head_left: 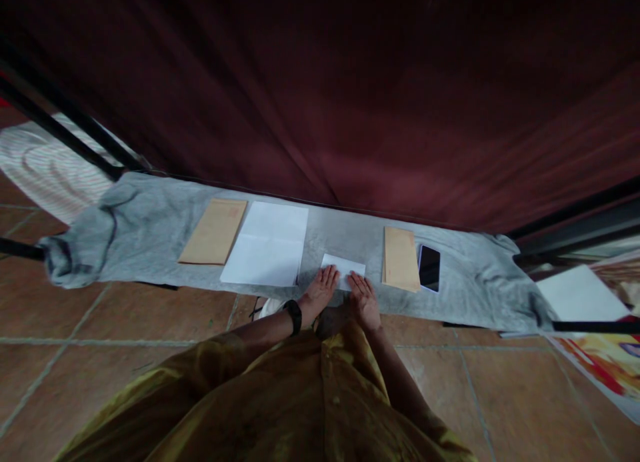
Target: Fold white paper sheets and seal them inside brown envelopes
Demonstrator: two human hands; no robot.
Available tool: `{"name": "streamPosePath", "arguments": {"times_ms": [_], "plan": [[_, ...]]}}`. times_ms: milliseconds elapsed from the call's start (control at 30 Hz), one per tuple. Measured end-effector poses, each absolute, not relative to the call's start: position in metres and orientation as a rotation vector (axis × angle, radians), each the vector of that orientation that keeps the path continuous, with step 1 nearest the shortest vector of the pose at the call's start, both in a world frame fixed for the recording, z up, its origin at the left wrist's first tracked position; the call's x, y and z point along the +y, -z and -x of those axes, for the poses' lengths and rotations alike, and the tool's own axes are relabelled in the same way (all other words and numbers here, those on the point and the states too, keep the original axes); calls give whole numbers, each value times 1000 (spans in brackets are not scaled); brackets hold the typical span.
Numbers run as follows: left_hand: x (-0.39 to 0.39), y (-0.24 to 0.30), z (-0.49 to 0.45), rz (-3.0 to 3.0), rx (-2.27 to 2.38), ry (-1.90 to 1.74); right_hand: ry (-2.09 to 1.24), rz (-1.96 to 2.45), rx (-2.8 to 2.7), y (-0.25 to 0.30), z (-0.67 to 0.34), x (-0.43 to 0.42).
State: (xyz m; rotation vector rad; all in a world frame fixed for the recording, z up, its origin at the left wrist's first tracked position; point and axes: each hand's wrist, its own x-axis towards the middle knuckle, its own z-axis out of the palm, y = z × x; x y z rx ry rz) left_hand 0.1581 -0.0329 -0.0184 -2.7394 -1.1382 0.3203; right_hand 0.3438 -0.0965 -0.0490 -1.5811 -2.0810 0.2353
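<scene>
A small white rectangle of paper, apparently folded (343, 267), lies flat near the front edge of a narrow counter covered in soft grey cloth (345, 235), straight ahead of the wearer; the left hand (324, 287) rests its fingertips on the paper's left part, the right hand (364, 301) on its right part; each grip is loose and unclosed, fingers stretched forward and pressing down, with nothing clasped that shows; what the thumbs do is hard to tell.

The step in hand looks like smoothing or creasing the paper; the next move seems to call for steady, even pressure from both hands, and fingertips lifted cleanly so the paper does not skid on the cloth.

Just left of the hands lies a flat stack of large white paper sheets (267, 245); beyond it, a set of wide brown paper envelopes (215, 232); to the right, apart from the paper, are narrower brown paper envelopes (401, 259), with a dark-screened phone (430, 269) just beside them.

A black wristband or watch (293, 317) circles the left wrist; the wearer's mustard-yellow shirt (300, 395) fills the foreground; terracotta floor tiles (150, 382) lie below, and a dark maroon curtain (320, 115) hangs behind the counter.
</scene>
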Motion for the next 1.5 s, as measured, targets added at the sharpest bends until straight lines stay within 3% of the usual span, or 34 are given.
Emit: {"name": "streamPosePath", "arguments": {"times_ms": [133, 367, 700, 1500], "plan": [[-28, 17, -147, 2720, -1164, -339, -227, 1554, -2069, 47, -346, -96], [-22, 25, -121, 2988, -1452, 125, -193, 1535, -2065, 45, -349, -96], [-11, 6, -172, 3122, -1172, 371, -177, 1627, -2043, 37, -342, -94], [7, 1, -128, 3186, -1262, 315, -152, 1665, -1973, 36, -338, -95]]}}
